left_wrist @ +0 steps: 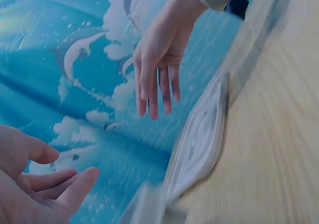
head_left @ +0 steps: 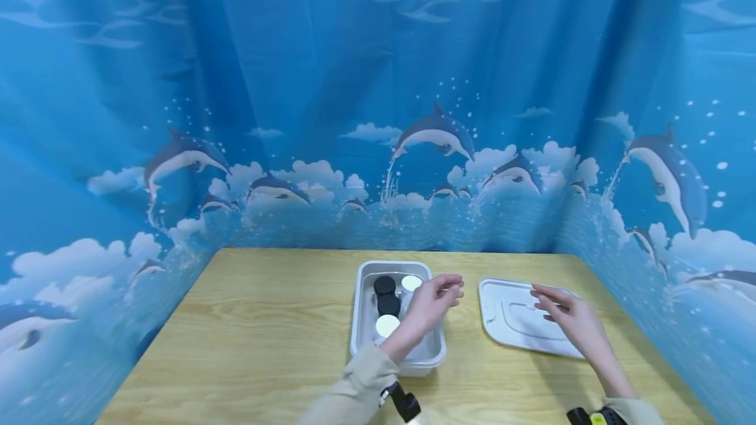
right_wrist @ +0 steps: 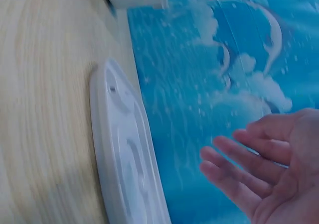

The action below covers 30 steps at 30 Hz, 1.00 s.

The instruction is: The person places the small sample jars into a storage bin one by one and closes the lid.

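Observation:
A white rectangular tub (head_left: 356, 320) stands on the table, with two black round-topped things (head_left: 386, 295) and two white-topped ones (head_left: 387, 326) inside. My left hand (head_left: 426, 307) hovers over the tub's right side, fingers loosely extended and holding nothing, hiding part of the contents. To its right, a white lid (head_left: 502, 317) lies flat on the wood. Above that lid is my right hand (head_left: 569, 320), its fingers relaxed and nothing in them. The left wrist view shows the right hand (left_wrist: 159, 59) with fingers pointing down, while the right wrist view shows its palm (right_wrist: 279, 169).
The light wood table (head_left: 254, 326) runs up to a blue dolphin-print curtain (head_left: 331, 117) at the back and both sides. Both wrists wear dark straps with small devices (head_left: 404, 402). Bare wood lies left of the tub and between tub and lid.

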{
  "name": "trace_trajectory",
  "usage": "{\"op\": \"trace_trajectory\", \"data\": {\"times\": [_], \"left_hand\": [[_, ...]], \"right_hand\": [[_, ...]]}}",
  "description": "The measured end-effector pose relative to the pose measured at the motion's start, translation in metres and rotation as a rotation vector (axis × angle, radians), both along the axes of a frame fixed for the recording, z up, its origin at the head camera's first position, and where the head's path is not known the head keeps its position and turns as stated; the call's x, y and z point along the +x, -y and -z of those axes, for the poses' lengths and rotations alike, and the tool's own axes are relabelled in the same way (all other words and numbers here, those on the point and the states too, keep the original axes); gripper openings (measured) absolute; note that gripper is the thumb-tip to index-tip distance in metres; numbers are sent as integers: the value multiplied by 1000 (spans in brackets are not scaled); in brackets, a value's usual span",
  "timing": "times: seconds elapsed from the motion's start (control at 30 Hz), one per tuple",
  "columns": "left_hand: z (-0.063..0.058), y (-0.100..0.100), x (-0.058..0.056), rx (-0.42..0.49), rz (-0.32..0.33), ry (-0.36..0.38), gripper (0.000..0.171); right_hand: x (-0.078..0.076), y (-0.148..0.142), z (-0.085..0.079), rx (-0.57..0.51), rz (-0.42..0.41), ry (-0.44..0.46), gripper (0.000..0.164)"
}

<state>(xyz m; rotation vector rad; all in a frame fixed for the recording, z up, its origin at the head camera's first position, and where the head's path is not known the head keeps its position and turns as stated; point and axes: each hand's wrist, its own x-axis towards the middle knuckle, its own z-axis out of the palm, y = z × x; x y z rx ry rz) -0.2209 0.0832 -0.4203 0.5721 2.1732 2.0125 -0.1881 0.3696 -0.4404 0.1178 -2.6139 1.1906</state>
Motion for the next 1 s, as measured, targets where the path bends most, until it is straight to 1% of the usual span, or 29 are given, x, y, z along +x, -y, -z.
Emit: {"op": "trace_trajectory", "data": {"times": [0.13, 0.23, 0.3, 0.47, 0.57, 0.67, 0.77, 0.87, 0.93, 1.0], "left_hand": [[1, -21, 8, -47, -4, -24, 31], [4, -34, 14, -69, -9, -27, 31], [7, -42, 17, -60, -6, -18, 31], [20, -57, 23, -50, -10, 27, 32], [30, -63, 26, -64, -37, 35, 34], [42, -66, 28, -89, -78, 52, 37], [52, -68, 28, -107, -110, 68, 40], [59, -72, 27, -131, -142, 94, 43], [63, -75, 26, -149, -162, 117, 44], [64, -77, 26, -182, -181, 139, 47]], "right_hand": [[3, -26, 6, -152, 10, 80, 48], [6, -41, 11, -198, 25, 135, 52], [7, -49, 13, -210, 42, 155, 51], [9, -67, 14, -196, 99, 247, 51], [8, -79, 13, -191, 120, 310, 55], [6, -88, 15, -176, 167, 343, 56], [5, -95, 19, -130, 247, 370, 57], [3, -103, 26, -76, 329, 374, 55], [2, -106, 31, -12, 342, 368, 52], [2, -109, 35, 29, 323, 373, 51]]}}
